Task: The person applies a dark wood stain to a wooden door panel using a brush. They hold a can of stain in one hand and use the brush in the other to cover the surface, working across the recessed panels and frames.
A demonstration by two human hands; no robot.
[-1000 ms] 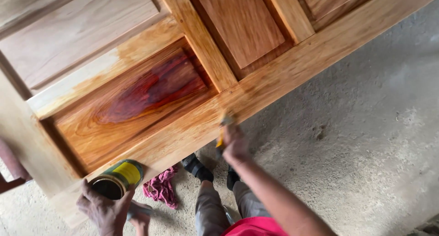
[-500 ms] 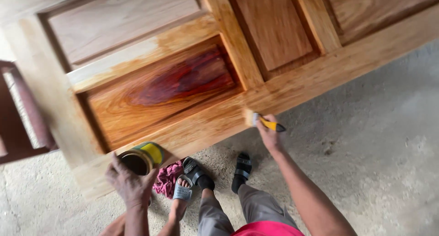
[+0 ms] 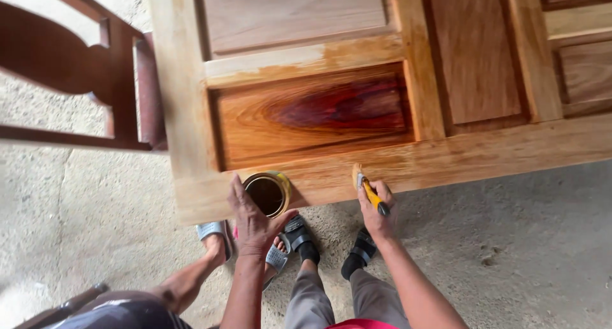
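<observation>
Step — coating panelled door (image 3: 446, 163) rail | left hand (image 3: 255, 224) grips open tin (image 3: 268, 193) on door edge | right hand (image 3: 377, 208) clasps brush (image 3: 366, 185), bristles on rail | next — likely a steady stroke along grain.

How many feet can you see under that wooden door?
3. Two feet in black socks and black sandals, one below the open tin of dark stain, one below the right hand. A third, another person's bare foot in a grey sandal, stands further left.
</observation>
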